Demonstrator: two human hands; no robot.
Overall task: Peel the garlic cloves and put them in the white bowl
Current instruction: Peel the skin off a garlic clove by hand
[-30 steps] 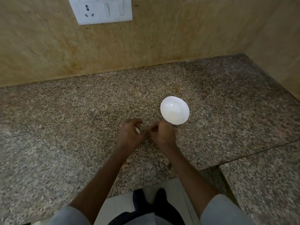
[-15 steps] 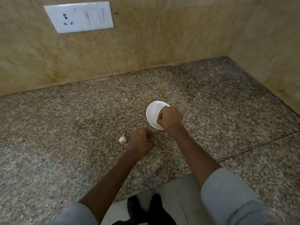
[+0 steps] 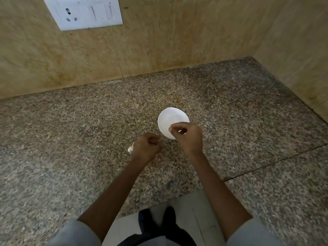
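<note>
My right grip point(image 3: 188, 137) hangs pinched over the white bowl point(image 3: 170, 116) (whether it holds anything, I cannot tell). My left grip point(image 3: 147, 148) is curled, contents unclear, garlic point(image 3: 130, 149) just left of it.

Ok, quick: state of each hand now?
Left hand: curled; holding anything cannot be told.
Right hand: curled over the white bowl; cannot be told.

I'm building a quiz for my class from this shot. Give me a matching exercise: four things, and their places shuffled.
1 bowl
2 garlic
3 right hand
4 switch plate

a on the wall
b over the bowl's near rim
c on the counter, left of the left hand
d on the counter, under the right hand

Pairs: 1-d, 2-c, 3-b, 4-a
</note>
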